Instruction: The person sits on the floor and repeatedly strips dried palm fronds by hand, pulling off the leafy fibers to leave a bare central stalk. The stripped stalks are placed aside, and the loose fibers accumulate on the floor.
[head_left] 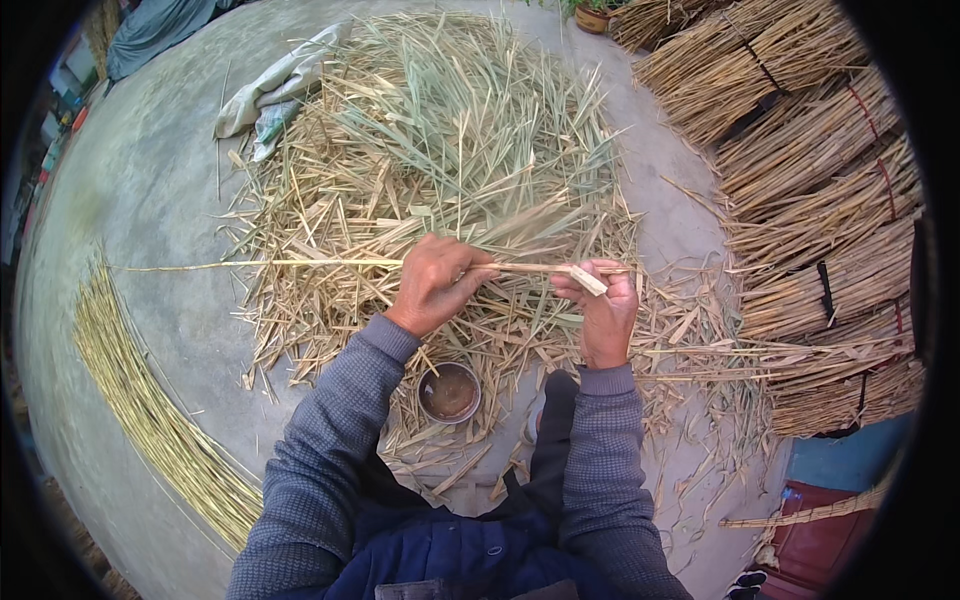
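Note:
A long, thin reed stalk [300, 263] runs level in front of me, its tapered end reaching far out to the left. My left hand [435, 285] is closed round it with thumb and fingers. On the right, my right hand [608, 315] has its fingers curled round a short pale wooden piece [588, 281], where the stalk meets it. Whether the stalk passes through or beside that piece I cannot tell. Beneath both hands spreads a big heap of dry leaves and husks [330, 180], greener toward the back. A metal bowl [478, 395] with brownish contents stands below, between my forearms.
Slender yellow-green stalks [160, 410] lie in a long bundle at left. Tied reed bundles [800, 150] are stacked along the right, with loose stalks [700, 350] jutting toward me. A whitish sack [290, 80] lies at the heap's back left; a flowerpot [592, 18] stands behind.

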